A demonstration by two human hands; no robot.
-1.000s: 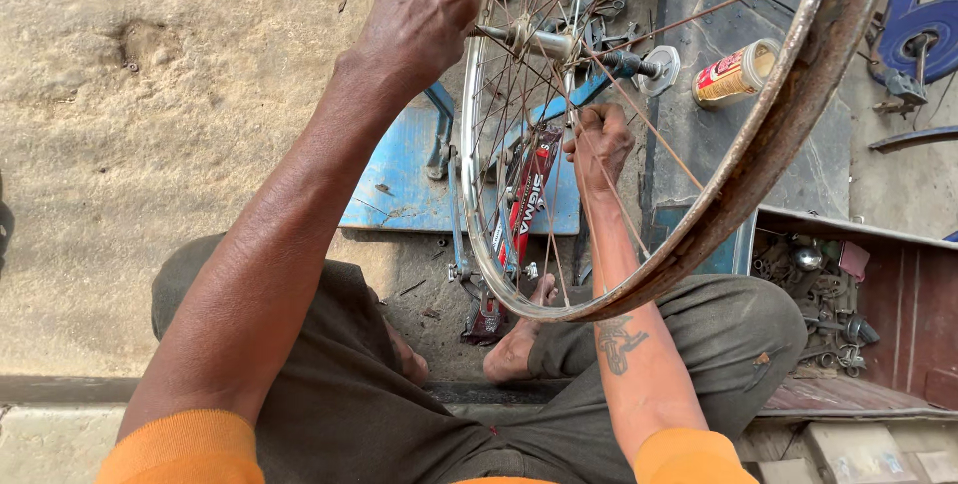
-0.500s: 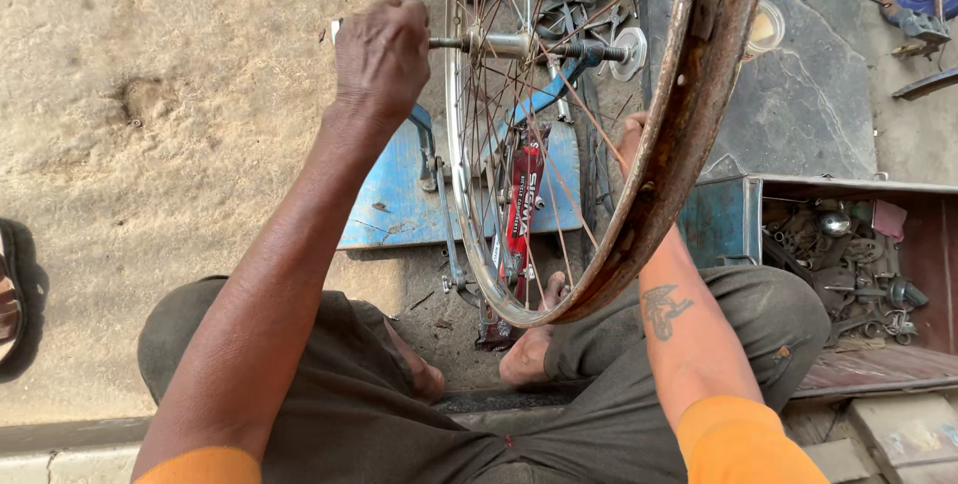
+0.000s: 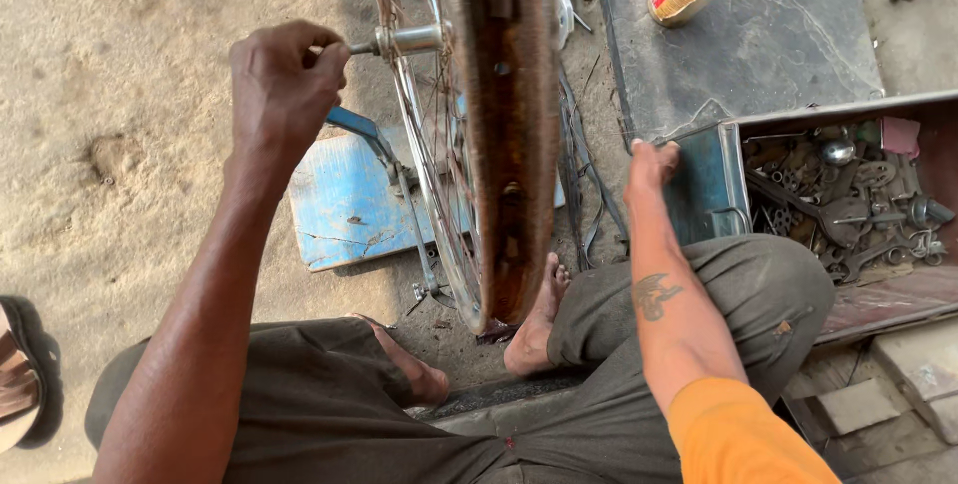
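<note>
A single head-worn camera looks steeply down, close over the seated person's lap and the upright wheel [image 3: 504, 145], whose far side is probably cropped.

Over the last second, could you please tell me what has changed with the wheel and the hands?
The wheel has turned from nearly face-on to edge-on. The right hand has come out of the spokes and now reaches toward the blue box. The left hand still grips the axle end; the person stays seated.

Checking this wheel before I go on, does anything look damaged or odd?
The wheel rim is brown with rust along its whole visible edge. The left hand grips the axle end; the right hand is off the wheel.
</note>
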